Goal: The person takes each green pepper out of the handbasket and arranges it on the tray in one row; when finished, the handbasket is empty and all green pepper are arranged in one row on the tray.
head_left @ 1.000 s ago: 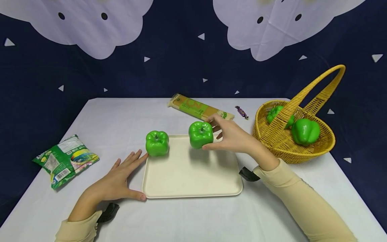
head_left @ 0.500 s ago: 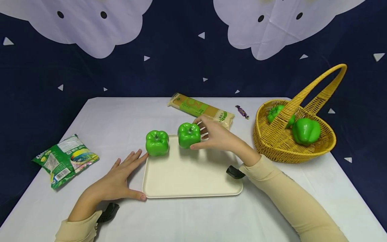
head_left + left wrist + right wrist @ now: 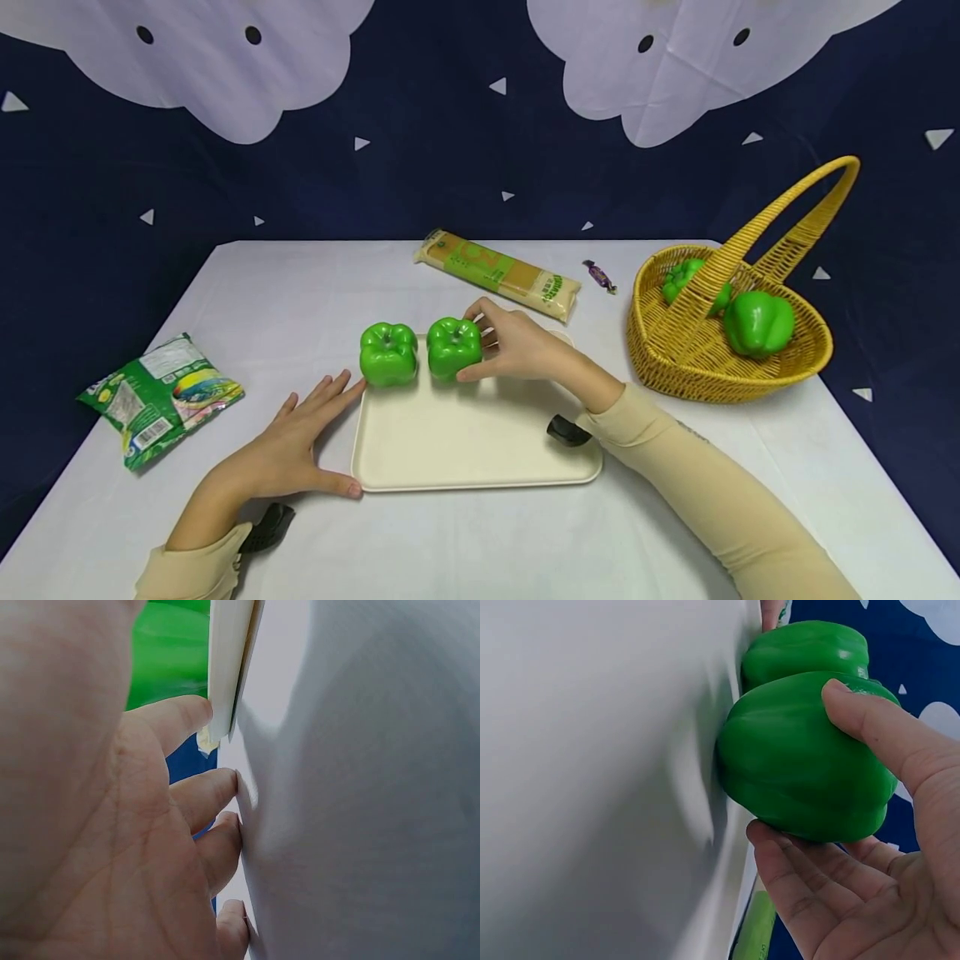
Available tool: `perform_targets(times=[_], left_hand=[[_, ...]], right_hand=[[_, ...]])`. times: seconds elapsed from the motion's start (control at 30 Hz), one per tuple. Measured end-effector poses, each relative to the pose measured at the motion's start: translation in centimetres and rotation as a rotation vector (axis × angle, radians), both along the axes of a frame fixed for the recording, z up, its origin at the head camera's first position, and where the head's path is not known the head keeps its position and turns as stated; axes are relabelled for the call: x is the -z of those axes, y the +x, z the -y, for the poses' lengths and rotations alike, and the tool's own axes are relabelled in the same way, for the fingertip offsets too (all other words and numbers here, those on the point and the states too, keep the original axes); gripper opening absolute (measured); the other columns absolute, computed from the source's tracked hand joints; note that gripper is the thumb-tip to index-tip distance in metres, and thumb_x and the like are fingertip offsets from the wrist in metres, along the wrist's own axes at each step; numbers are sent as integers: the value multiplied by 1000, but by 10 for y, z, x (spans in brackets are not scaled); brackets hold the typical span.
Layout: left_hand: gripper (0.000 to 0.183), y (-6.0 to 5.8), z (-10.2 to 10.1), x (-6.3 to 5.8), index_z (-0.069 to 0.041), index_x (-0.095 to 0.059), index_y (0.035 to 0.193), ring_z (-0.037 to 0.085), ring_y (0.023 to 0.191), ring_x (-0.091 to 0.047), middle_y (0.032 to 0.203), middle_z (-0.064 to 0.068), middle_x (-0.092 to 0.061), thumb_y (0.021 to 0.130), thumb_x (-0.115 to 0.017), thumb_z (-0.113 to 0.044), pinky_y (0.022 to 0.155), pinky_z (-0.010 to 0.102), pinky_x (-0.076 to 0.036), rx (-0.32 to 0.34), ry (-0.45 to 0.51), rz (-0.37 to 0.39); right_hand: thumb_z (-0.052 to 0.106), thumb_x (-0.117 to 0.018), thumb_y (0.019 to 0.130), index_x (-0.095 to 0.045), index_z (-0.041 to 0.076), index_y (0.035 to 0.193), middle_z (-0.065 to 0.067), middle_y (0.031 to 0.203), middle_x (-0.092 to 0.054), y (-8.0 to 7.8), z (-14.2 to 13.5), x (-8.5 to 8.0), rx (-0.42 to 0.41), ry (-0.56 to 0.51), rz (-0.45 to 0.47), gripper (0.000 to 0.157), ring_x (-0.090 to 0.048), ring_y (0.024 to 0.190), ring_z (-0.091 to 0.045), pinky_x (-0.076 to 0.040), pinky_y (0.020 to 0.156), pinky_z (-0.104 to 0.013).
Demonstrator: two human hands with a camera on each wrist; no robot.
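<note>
My right hand (image 3: 517,343) holds a green bell pepper (image 3: 453,350) between thumb and fingers, low over the back of a cream tray (image 3: 480,442). The right wrist view has this bell pepper (image 3: 802,761) close against the tray's surface. Just left of it, a second green bell pepper (image 3: 388,355) stands upright at the tray's back left corner. My left hand (image 3: 292,446) lies spread at the tray's left side, thumb by the front corner and index finger near the second pepper. In the left wrist view, a fingertip of the left hand (image 3: 135,817) touches the tray's edge (image 3: 229,667).
On the right stands a yellow wicker basket (image 3: 693,392) with two green bell peppers (image 3: 757,325) inside and a tall handle. Behind the tray lie a noodle packet (image 3: 498,273) and a purple wrapped candy (image 3: 600,277). A green snack bag (image 3: 161,400) is at the left.
My right hand has carried its bell pepper leftward and then down toward the tray, bringing it beside the second pepper. The left hand has stayed in place.
</note>
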State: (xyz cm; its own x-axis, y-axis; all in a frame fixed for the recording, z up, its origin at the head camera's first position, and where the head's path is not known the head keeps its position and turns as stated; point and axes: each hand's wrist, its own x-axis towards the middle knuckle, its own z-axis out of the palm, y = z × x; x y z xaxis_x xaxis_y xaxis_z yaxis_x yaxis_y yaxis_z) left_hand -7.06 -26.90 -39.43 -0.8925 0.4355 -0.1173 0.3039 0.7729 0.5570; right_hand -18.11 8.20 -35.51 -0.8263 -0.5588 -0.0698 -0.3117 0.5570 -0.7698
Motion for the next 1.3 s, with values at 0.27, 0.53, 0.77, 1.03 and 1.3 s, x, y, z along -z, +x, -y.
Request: perform_targets(times=[0.27, 0.53, 0.77, 1.03, 1.3], left_hand=[[138, -1, 0, 0, -22, -31, 171, 54, 165, -10, 179, 23, -17, 59, -97, -67, 122, 86, -2, -2, 3, 7], [138, 1, 1, 2, -22, -31, 171, 56, 164, -12, 179, 24, -19, 59, -98, -66, 121, 87, -4, 3, 4, -1], [137, 0, 1, 3, -23, -30, 171, 55, 165, -10, 180, 23, -17, 60, -98, -64, 121, 87, -2, 10, 12, 1], [138, -1, 1, 3, -22, -31, 171, 55, 164, -10, 179, 23, -17, 59, -98, -65, 120, 87, -3, 8, 12, 2], [138, -1, 0, 3, -22, -32, 171, 55, 164, -10, 179, 24, -18, 59, -99, -65, 120, 87, -2, 3, 8, 2]], right_hand=[[30, -97, 81, -49, 9, 141, -19, 136, -69, -1, 3, -2, -5, 29, -2, 79, -75, 119, -30, -63, 100, -34], [31, -96, 82, -47, 11, 145, -20, 137, -69, 0, 7, -1, -30, 45, -15, 82, -76, 118, -31, -64, 100, -36], [31, -96, 83, -47, 12, 146, -20, 134, -69, -1, 7, 0, -44, 49, -23, 82, -76, 115, -30, -64, 100, -38], [31, -96, 82, -45, 13, 147, -20, 135, -68, 0, 6, -3, -64, 43, -28, 84, -75, 115, -29, -63, 100, -36], [29, -96, 82, -43, 7, 152, -20, 142, -66, 1, 3, -12, -62, 32, -35, 91, -72, 126, -33, -59, 109, -40]])
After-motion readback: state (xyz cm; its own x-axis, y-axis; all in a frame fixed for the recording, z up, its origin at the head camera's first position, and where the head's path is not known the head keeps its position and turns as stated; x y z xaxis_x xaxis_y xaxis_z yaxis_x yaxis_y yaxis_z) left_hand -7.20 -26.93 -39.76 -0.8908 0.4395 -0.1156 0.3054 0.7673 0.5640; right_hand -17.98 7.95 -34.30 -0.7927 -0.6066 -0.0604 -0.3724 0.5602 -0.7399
